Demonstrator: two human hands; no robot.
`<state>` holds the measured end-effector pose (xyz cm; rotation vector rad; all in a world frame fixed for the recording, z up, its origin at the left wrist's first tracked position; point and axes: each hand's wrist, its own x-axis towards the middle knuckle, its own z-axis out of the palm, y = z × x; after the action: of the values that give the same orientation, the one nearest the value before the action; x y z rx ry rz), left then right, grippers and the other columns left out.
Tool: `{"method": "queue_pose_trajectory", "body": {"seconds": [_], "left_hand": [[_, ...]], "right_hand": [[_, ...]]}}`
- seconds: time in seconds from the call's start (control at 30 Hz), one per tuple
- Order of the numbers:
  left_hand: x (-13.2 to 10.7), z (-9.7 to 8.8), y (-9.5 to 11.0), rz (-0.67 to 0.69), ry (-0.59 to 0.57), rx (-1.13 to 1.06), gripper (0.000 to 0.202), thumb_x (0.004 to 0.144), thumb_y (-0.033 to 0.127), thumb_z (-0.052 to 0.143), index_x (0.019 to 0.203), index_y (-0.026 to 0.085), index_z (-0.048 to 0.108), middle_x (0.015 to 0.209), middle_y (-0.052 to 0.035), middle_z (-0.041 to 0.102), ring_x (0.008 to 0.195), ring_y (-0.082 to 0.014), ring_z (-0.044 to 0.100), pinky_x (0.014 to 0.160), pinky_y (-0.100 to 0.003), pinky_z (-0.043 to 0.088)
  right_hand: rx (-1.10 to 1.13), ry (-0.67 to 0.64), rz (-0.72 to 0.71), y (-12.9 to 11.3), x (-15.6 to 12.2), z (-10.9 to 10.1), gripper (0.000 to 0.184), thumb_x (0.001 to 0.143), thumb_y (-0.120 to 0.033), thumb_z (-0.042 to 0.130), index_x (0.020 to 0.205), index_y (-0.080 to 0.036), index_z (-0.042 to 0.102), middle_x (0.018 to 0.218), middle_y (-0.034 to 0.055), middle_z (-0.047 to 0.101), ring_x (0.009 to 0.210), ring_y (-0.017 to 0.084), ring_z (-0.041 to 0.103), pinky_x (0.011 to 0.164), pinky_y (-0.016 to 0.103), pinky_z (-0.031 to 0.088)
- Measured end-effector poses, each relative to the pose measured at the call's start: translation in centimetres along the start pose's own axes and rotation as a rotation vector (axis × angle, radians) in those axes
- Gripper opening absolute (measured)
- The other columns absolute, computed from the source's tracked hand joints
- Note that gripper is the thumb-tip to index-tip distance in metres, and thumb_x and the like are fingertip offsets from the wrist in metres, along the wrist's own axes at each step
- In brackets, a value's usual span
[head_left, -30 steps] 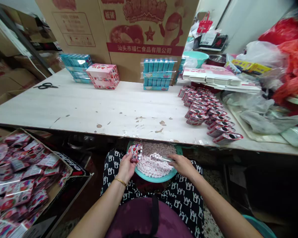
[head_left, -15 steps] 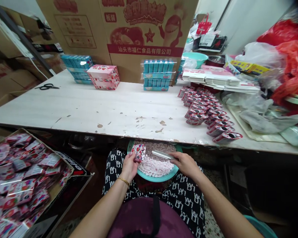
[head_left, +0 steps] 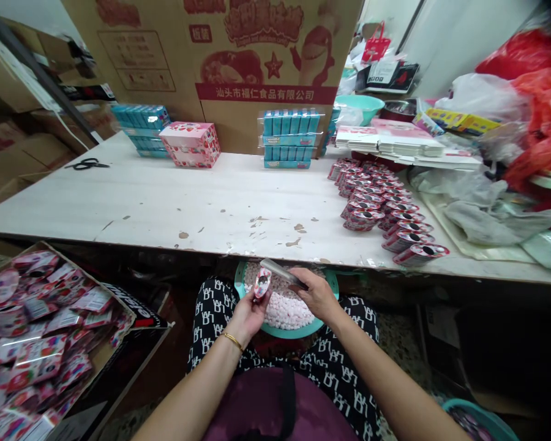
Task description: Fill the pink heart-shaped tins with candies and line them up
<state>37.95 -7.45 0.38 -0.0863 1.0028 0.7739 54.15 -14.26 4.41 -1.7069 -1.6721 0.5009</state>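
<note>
My left hand (head_left: 248, 312) pinches the light, crushable box (head_left: 262, 283) by its sides; right hand (head_left: 316, 294), at three o'clock, grips the stiff scoop (head_left: 280, 273).

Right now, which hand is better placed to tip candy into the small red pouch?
The right hand, probably: it grips the shiny metal scoop, whose tip is at the mouth of the small red pouch. The left hand holds that pouch over the teal bowl of candies.

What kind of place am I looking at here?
Most likely a small candy-packing workshop or stockroom. A printed shipping carton stands on the worn worktable, rows of small open packs lie beside it, and a teal basin of pink-and-white candy rests on the person's lap.
</note>
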Motion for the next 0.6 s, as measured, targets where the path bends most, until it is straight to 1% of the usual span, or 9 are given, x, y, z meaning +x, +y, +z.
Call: {"method": "queue_pose_trajectory", "body": {"seconds": [0.07, 0.17, 0.27, 0.3, 0.37, 0.43, 0.5, 0.57, 0.6], "left_hand": [[-0.7, 0.3, -0.9, -0.038, -0.047, 0.065, 0.012, 0.078, 0.005, 0.045, 0.078, 0.009, 0.056, 0.064, -0.0055, 0.062, 0.058, -0.0126, 0.060, 0.056, -0.024, 0.055], [-2.3, 1.0, -1.4, -0.062, -0.177, 0.196, 0.010, 0.078, 0.010, 0.048, 0.083, 0.009, 0.057, 0.070, -0.0068, 0.063, 0.062, -0.0133, 0.062, 0.061, -0.024, 0.054], [-4.5, 2.0, 0.1, -0.079, -0.308, 0.381, 0.026, 0.078, 0.027, 0.053, 0.099, 0.012, 0.054, 0.091, -0.0124, 0.063, 0.075, -0.0181, 0.063, 0.064, -0.028, 0.054], [-5.2, 2.2, 1.2, -0.043, -0.334, 0.449, 0.031, 0.077, 0.031, 0.054, 0.103, 0.014, 0.053, 0.098, -0.0132, 0.061, 0.077, -0.0188, 0.063, 0.063, -0.028, 0.054], [-6.5, 1.9, 4.0, 0.122, -0.339, 0.568, 0.035, 0.074, 0.029, 0.057, 0.107, 0.018, 0.051, 0.108, -0.0122, 0.058, 0.076, -0.0177, 0.062, 0.061, -0.028, 0.053], [-7.3, 0.7, 7.7, 0.336, -0.292, 0.656, 0.035, 0.071, 0.024, 0.061, 0.105, 0.019, 0.053, 0.108, -0.0105, 0.058, 0.075, -0.0157, 0.062, 0.060, -0.026, 0.052], [-7.5, -1.4, 12.0, 0.538, -0.170, 0.720, 0.032, 0.068, 0.021, 0.062, 0.100, 0.018, 0.056, 0.098, -0.0076, 0.062, 0.071, -0.0139, 0.061, 0.059, -0.024, 0.051], [-7.1, -4.1, 16.5, 0.775, 0.076, 0.765, 0.025, 0.068, 0.020, 0.061, 0.093, 0.020, 0.059, 0.084, -0.0015, 0.064, 0.063, -0.0107, 0.059, 0.055, -0.021, 0.049], [-6.9, -5.6, 18.7, 0.905, 0.281, 0.774, 0.021, 0.067, 0.019, 0.061, 0.088, 0.021, 0.060, 0.074, 0.0014, 0.063, 0.057, -0.0092, 0.056, 0.052, -0.019, 0.047]], "right_hand": [[-0.001, -0.084, -0.121, -0.7, 0.6, -0.2, 0.038, 0.077, -0.021, 0.050, 0.114, -0.028, 0.050, 0.122, 0.0030, 0.049, 0.109, 0.016, 0.044, 0.088, 0.031, 0.038], [-0.095, -0.219, -0.220, -1.8, 0.9, -1.7, 0.042, 0.078, -0.021, 0.050, 0.118, -0.031, 0.047, 0.119, 0.0016, 0.051, 0.109, 0.016, 0.043, 0.088, 0.030, 0.039], [-0.195, -0.158, -0.179, -1.2, 1.2, -4.9, 0.035, 0.080, -0.022, 0.047, 0.115, -0.026, 0.049, 0.107, 0.0049, 0.055, 0.098, 0.015, 0.048, 0.083, 0.029, 0.042], [-0.229, -0.109, -0.148, -0.3, 1.3, -6.4, 0.033, 0.080, -0.022, 0.046, 0.113, -0.024, 0.051, 0.104, 0.0058, 0.055, 0.096, 0.016, 0.049, 0.082, 0.030, 0.043], [-0.300, -0.007, -0.080, 2.5, 1.8, -9.5, 0.028, 0.080, -0.023, 0.046, 0.107, -0.022, 0.053, 0.100, 0.0069, 0.056, 0.093, 0.017, 0.050, 0.081, 0.032, 0.043], [-0.372, 0.095, -0.008, 5.9, 2.3, -12.6, 0.026, 0.079, -0.025, 0.046, 0.103, -0.020, 0.056, 0.097, 0.0078, 0.057, 0.093, 0.020, 0.051, 0.082, 0.036, 0.042], [-0.417, 0.210, 0.040, 8.7, 2.5, -14.9, 0.027, 0.079, -0.027, 0.046, 0.103, -0.019, 0.056, 0.103, 0.0090, 0.057, 0.099, 0.022, 0.050, 0.087, 0.038, 0.040], [-0.439, 0.291, 0.069, 9.7, 2.3, -16.0, 0.032, 0.080, -0.028, 0.043, 0.109, -0.019, 0.053, 0.117, 0.0088, 0.052, 0.109, 0.022, 0.045, 0.093, 0.037, 0.036], [-0.446, 0.305, 0.093, 9.4, 1.9, -16.0, 0.036, 0.080, -0.029, 0.041, 0.114, -0.020, 0.050, 0.122, 0.0077, 0.049, 0.112, 0.021, 0.043, 0.094, 0.037, 0.034]]}}
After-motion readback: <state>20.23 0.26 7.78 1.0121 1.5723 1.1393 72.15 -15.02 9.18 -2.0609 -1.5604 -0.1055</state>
